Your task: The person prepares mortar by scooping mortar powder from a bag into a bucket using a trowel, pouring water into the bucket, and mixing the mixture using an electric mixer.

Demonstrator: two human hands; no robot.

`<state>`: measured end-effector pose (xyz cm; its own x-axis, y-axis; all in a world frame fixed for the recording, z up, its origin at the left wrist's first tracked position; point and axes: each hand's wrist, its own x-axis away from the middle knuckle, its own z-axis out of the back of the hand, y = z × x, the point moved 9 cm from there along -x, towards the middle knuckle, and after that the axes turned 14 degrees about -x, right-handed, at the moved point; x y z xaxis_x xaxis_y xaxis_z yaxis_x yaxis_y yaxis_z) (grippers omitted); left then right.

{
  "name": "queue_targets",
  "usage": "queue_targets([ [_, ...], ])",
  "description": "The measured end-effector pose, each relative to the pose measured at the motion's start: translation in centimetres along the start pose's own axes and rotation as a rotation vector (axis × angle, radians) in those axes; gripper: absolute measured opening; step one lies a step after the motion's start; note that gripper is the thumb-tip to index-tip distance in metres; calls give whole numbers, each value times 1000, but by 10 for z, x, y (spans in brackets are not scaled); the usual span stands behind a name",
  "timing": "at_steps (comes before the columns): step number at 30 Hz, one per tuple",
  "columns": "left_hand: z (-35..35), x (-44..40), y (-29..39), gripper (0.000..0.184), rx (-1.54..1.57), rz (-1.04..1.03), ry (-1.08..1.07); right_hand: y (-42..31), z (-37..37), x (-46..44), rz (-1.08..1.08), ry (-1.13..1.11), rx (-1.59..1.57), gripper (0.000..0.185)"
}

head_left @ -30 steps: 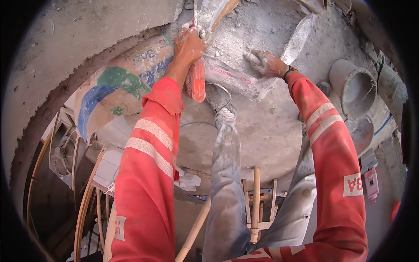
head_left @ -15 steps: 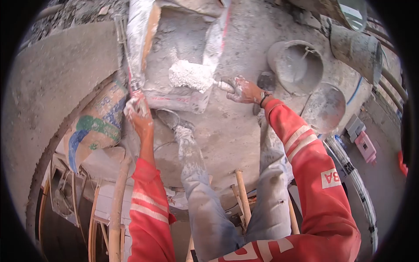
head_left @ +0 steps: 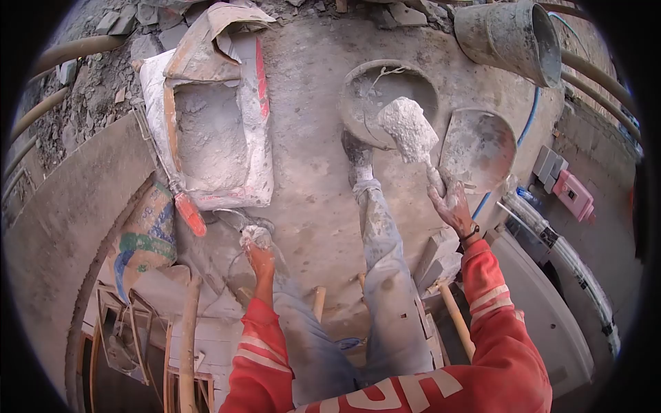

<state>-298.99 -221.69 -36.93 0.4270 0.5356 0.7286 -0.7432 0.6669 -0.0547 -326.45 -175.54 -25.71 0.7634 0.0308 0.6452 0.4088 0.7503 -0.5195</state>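
Note:
My right hand grips the handle of a trowel, whose blade is hidden under a heap of pale grey powder. The loaded blade overlaps the near right rim of a round grey tub. My left hand, dusted white, is closed above my left shin; whether anything is inside it is hidden. Up and left of that hand stands an open paper sack of grey powder, its top flap folded back. A tool with an orange-red handle leans at the sack's left side.
A shallow round pan lies right of the tub. A dirty bucket rests on its side at the back right. A printed bag stands by the curved concrete ledge. Wooden poles rise below. A pink box sits far right.
My right hand has carried the loaded trowel from above the sack rightward to the tub. My left hand has left the orange-red-handled tool and drawn back. The view has shifted.

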Motion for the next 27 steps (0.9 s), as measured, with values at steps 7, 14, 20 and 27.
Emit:
queue_targets([
  [7,30,-29,73,65,-84,-177,173,53,-50,-98,144,210,544,49],
  [14,87,-87,47,71,-113,-80,217,20,-28,-27,222,480,408,51],
  [20,155,-169,-5,69,-317,26,346,-86,-122,29,182,170,207,45],
  [27,189,-249,-24,59,-411,14,417,-182,-355,-105,620,-73,463,47],
])
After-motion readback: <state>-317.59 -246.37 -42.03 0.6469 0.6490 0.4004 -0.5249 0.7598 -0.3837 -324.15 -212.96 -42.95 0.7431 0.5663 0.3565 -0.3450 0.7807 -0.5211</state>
